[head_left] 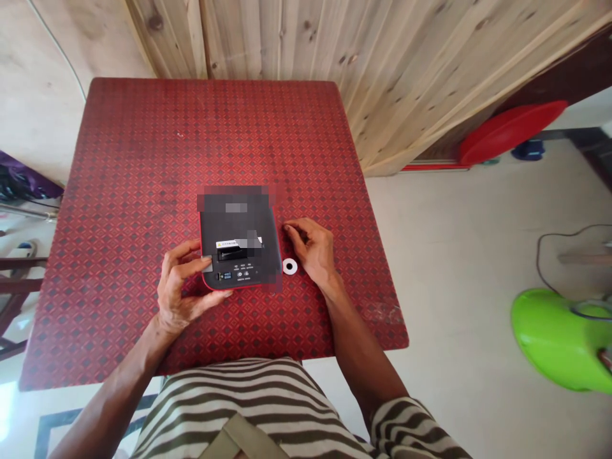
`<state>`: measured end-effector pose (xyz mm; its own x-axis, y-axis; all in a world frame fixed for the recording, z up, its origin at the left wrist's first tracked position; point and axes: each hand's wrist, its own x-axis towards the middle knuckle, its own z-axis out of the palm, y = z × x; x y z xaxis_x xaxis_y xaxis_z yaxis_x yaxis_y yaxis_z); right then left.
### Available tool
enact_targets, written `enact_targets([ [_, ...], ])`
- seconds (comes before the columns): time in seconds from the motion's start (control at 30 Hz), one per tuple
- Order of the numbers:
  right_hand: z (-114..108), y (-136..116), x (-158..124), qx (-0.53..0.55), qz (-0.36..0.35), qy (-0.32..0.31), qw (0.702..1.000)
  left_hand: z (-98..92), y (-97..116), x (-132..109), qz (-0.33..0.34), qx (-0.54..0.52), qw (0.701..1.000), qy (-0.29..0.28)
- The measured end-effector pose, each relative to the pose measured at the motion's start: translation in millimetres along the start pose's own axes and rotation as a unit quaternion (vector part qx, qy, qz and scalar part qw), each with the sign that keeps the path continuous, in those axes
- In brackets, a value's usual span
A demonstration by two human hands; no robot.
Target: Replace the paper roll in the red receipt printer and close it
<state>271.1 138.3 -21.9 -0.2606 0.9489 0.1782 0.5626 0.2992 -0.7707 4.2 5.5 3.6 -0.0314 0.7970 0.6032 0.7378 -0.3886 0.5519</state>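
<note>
A black boxy device (241, 223) with a red rim stands over the table, its face turned toward me. On that face are a white label strip, a dark slot and small printed markings; parts are pixelated. My left hand (179, 287) grips its lower left corner, thumb along the bottom edge and fingers at the side, by a small grey patch. To the right of the device lies a small white roll or ring (289, 266) with a dark centre. Just beyond it, my right hand (310, 245) is closed, fingertips together; whatever they pinch, if anything, is too small to see.
The table (215, 140) has a red patterned cover and meets a wooden plank wall (287, 44) at the back. On the floor to the right are a green plastic stool or basin (554, 338) and a cable (539, 248). A red round object (514, 131) leans farther back.
</note>
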Motion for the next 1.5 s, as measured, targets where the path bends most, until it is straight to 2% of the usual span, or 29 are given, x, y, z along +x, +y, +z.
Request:
enact_targets([
  [0.2, -6.7, -5.7, -0.3, 0.016, -0.02, 0.011, 1.0, 1.5, -1.4, -0.2, 0.008, -0.033, 0.999, -0.002],
  [0.3, -22.2, -33.5, -0.6, 0.017, -0.071, 0.041, 0.996, 3.4, -0.8, 0.5, 0.024, -0.018, 0.999, 0.01],
  [0.37, -32.0, -61.3, 1.5, -0.007, -0.125, 0.03, 0.992, 3.9, -0.6, 0.8, 0.038, -0.002, 0.999, 0.019],
  [0.47, -35.3, -104.2, 13.1, -0.094, -0.208, -0.08, 0.97, 3.4, -1.0, 1.1, 0.051, 0.021, 0.998, 0.023],
  [0.6, -18.2, -143.5, 39.9, -0.277, -0.209, -0.238, 0.907, 3.2, -2.8, 0.7, 0.06, 0.031, 0.997, 0.023],
  [0.7, -3.3, -157.2, 55.4, -0.329, -0.2, -0.301, 0.872, 3.7, -4.0, 0.2, 0.063, 0.032, 0.997, 0.022],
  [0.8, 5.1, -161.7, 61.8, -0.343, -0.194, -0.328, 0.858, 3.9, -4.5, -0.1, 0.064, 0.038, 0.997, 0.019],
  [1.07, 8.3, -162.1, 65.9, -0.36, -0.175, -0.325, 0.857, 3.2, -4.4, 0.3, 0.059, 0.044, 0.997, 0.013],
  [1.3, -7.2, -164.7, 51.8, -0.345, -0.2, -0.295, 0.868, 2.8, -4.5, 0.7, 0.066, 0.031, 0.997, 0.013],
  [1.4, -29.3, -158.5, 42.6, -0.286, -0.205, -0.26, 0.899, 2.4, -4.4, 0.7, 0.058, 0.027, 0.998, 0.011],
  [1.5, -58.8, -134.2, 37.5, -0.117, -0.186, -0.183, 0.958, 2.2, -3.6, 1.2, 0.058, 0.026, 0.998, 0.008],
])
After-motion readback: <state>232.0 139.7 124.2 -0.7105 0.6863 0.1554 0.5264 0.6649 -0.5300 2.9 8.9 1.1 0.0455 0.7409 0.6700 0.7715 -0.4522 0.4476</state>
